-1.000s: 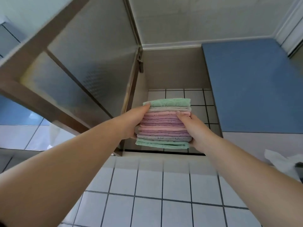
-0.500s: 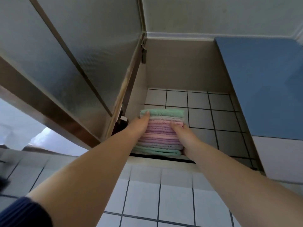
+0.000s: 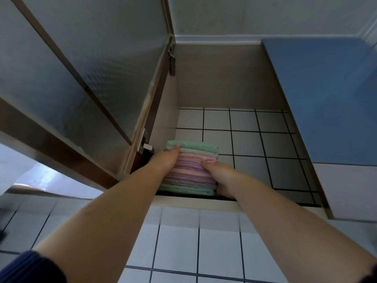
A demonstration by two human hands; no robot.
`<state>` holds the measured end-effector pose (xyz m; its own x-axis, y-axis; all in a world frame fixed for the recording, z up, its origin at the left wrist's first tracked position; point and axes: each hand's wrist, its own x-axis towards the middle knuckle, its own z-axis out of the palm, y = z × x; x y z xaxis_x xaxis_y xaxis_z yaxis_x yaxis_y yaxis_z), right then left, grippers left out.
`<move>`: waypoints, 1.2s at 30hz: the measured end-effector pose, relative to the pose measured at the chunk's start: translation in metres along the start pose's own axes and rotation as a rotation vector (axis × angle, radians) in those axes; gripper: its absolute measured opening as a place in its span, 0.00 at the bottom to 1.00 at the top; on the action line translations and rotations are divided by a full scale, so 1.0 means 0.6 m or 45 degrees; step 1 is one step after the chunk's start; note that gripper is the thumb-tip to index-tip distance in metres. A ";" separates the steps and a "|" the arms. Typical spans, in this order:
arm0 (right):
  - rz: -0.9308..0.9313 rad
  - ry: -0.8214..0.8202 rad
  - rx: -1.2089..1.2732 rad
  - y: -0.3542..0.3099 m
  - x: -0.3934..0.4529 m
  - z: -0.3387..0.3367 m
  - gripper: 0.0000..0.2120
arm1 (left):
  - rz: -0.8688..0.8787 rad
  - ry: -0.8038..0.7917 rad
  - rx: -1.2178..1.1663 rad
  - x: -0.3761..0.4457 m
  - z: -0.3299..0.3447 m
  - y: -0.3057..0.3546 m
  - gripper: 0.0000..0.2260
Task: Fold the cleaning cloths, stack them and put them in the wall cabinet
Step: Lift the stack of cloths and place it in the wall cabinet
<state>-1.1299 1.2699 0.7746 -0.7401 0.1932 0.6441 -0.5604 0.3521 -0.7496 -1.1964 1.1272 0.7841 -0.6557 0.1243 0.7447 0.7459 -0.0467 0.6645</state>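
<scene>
Closest to you, a dark blue sleeve is pushed up on your left forearm, and both bare arms reach up and away over a wall of white tiles with dark grout.

Past the tiles, your arms cross the pale lower front edge of the open cabinet. Your left hand presses flat against the left side of the stack, its thumb resting near the top layers. Your right hand cups the right side lower down, with a thumb pressed on the front of the pink layers. The fingers of both hands are closed around the stack, gripping it between them; the fingers behind the cloth are hidden.

The stack is made of folded cloths: mint green at the bottom and top, with grey, pink and lilac layers between. It sits at the front left of the cabinet, just inside the opening, close to the left wall and its lower hinge. Whether it rests fully on the cabinet floor cannot be told.

To the left, the frosted glass door stands swung open. To the right is a closed blue door. Behind the stack, the cabinet's back shows more white tiles, and above it a plain beige panel.
</scene>
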 end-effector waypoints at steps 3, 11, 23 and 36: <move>0.074 0.036 -0.204 0.004 -0.005 -0.003 0.14 | -0.009 -0.099 0.040 -0.009 -0.007 -0.017 0.28; 0.149 -0.116 -0.957 0.001 -0.021 -0.042 0.25 | 0.134 -0.140 0.269 -0.029 -0.011 -0.022 0.20; -0.010 -0.012 -1.399 0.000 -0.032 -0.025 0.26 | 0.696 -0.050 0.984 -0.153 -0.028 -0.053 0.10; -0.072 -0.062 -1.515 -0.001 -0.040 -0.014 0.18 | 0.594 -0.114 1.330 -0.130 -0.008 -0.057 0.14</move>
<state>-1.1085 1.2729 0.7610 -0.7530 0.1243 0.6461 0.0847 0.9921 -0.0922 -1.1713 1.1143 0.7035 -0.3102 0.3830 0.8701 0.6749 0.7333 -0.0822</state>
